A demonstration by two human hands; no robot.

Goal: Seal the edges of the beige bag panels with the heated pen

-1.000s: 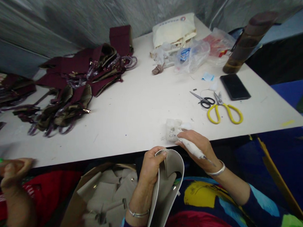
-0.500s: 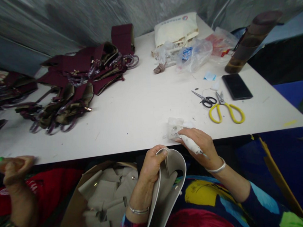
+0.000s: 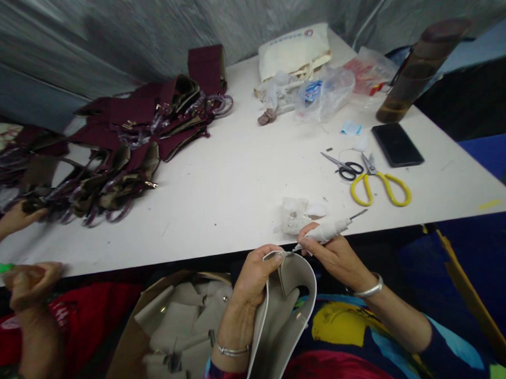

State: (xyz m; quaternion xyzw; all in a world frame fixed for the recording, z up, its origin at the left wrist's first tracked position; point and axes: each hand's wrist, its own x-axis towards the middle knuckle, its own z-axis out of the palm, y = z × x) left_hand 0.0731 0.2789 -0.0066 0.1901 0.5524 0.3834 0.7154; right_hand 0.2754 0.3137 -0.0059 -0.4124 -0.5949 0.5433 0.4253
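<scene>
My left hand (image 3: pixel 256 275) pinches the folded upper edge of a light grey bag panel (image 3: pixel 301 279), which curves open below the table's front edge. Between the fingers of my right hand (image 3: pixel 332 256) is a hand tool wrapped in white tape (image 3: pixel 326 231), with a thin metal point at each end. Its lower tip lies at the panel's edge, close to my left fingertips; whether it touches cannot be made out. Just beyond, on the table, sits a whitish crumpled pad (image 3: pixel 294 214).
Black scissors (image 3: pixel 346 167), yellow-handled snips (image 3: pixel 379 182) and a phone (image 3: pixel 396 144) lie at the right, near a brown bottle (image 3: pixel 419 73). Maroon bags (image 3: pixel 138 116) are heaped at the left. A box of grey pieces (image 3: pixel 183 319) stands below. A co-worker's hand (image 3: pixel 34 283) is at far left.
My right hand has brought the tool from the whitish pad to the panel's edge and tilted it the other way. The co-worker's other hand has appeared at the maroon bags.
</scene>
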